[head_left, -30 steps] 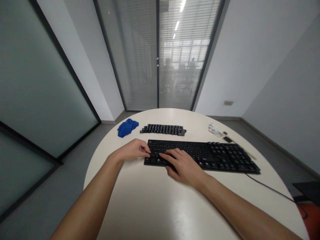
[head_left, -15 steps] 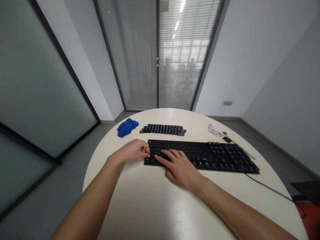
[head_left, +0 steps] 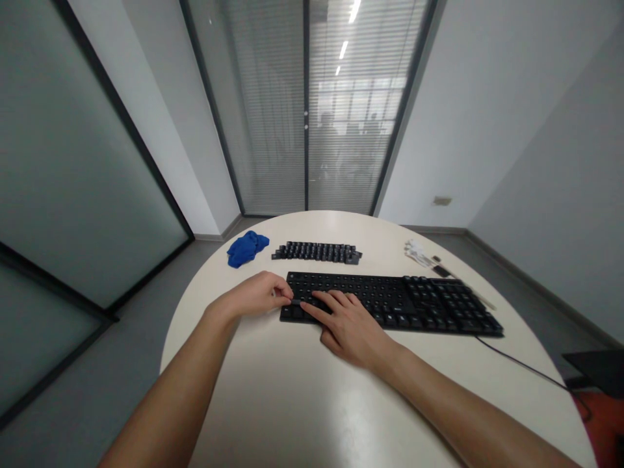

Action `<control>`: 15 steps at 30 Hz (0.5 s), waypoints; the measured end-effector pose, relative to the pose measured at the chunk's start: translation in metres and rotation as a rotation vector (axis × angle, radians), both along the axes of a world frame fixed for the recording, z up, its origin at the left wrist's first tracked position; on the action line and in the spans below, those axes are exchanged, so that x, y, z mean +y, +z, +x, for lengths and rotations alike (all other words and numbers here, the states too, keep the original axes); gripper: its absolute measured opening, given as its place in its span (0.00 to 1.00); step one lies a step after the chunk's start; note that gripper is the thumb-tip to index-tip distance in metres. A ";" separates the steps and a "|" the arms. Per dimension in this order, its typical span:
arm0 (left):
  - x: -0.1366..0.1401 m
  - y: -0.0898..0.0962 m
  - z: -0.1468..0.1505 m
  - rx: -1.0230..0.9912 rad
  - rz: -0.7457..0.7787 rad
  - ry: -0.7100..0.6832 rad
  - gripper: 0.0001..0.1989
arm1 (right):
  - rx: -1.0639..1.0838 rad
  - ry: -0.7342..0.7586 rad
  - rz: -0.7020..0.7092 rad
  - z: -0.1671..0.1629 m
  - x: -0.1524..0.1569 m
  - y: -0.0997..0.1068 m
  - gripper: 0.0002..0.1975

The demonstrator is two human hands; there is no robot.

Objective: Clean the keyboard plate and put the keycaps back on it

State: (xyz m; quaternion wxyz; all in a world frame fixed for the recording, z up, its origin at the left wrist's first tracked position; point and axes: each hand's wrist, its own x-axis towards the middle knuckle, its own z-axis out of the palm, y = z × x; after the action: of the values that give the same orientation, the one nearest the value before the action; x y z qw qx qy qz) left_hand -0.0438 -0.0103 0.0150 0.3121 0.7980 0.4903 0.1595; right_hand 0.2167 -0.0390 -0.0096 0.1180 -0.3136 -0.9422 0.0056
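A black keyboard (head_left: 370, 286) lies across the table in front of me. Much of its letter area shows bare key posts, while the bottom row, the arrow block and the number pad carry keycaps. At its left end my left hand (head_left: 260, 294) pinches a wide dark keycap (head_left: 296, 301) between thumb and forefinger; the cap looks raised at that end. My right hand (head_left: 347, 325) rests over the bottom rows with fingers spread, its leading fingertip touching near the cap's other end. Behind the keyboard, loose black keycaps (head_left: 316, 252) stand in rows on the table.
A crumpled blue cloth (head_left: 247, 249) lies at the back left of the round pale table (head_left: 292, 396). White swabs or sticks (head_left: 415, 252) and a brush-like tool (head_left: 441, 270) lie at the back right. The keyboard's cable (head_left: 521, 365) runs off the right edge.
My left fingertips have lifted slightly, and the wide keycap's end now shows raised between them and my right hand. My right hand stays in nearly the same place.
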 end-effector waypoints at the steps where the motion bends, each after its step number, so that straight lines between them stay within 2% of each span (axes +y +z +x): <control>1: 0.000 0.000 0.000 -0.001 -0.004 -0.001 0.09 | 0.002 0.001 0.000 0.000 0.000 0.000 0.32; 8: 0.002 -0.004 0.001 0.036 -0.034 0.055 0.08 | 0.007 0.005 -0.006 0.001 0.000 0.000 0.32; 15: 0.002 -0.004 0.002 -0.014 -0.019 0.018 0.07 | 0.013 0.016 -0.004 0.001 0.001 -0.003 0.33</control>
State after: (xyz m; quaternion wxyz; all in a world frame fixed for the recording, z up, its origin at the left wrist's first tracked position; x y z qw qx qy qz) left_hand -0.0422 -0.0088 0.0114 0.3215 0.7894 0.4969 0.1632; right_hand 0.2175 -0.0379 -0.0124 0.1237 -0.3060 -0.9439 0.0104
